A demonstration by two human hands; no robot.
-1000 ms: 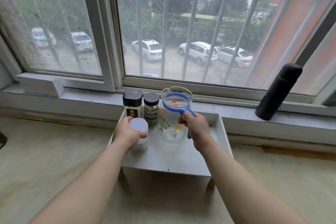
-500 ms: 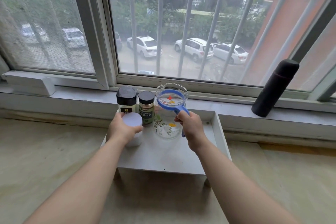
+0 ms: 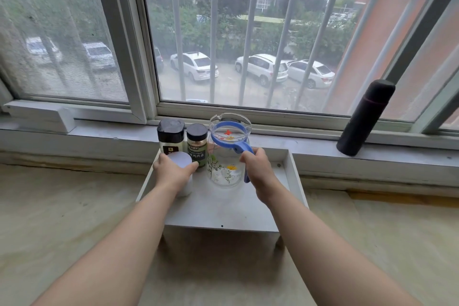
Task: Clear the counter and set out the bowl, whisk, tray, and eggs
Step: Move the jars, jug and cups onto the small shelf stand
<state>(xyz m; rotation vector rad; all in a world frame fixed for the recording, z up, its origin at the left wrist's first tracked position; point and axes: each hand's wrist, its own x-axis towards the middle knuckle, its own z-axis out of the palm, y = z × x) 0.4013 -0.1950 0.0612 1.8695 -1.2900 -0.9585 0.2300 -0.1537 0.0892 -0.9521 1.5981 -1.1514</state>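
Half the white jar (image 3: 181,159) hides under the left hand (image 3: 171,172) gripping it; right hand (image 3: 258,169) clasps the jug handle (image 3: 243,149).

Bare left grip (image 3: 173,172), bare right grip (image 3: 259,171), bare left forearm (image 3: 124,243), bare right forearm (image 3: 315,243)

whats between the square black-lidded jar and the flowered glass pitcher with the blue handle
A round dark-lidded seasoning jar with a green label, standing on the white raised shelf; the head view shows it.
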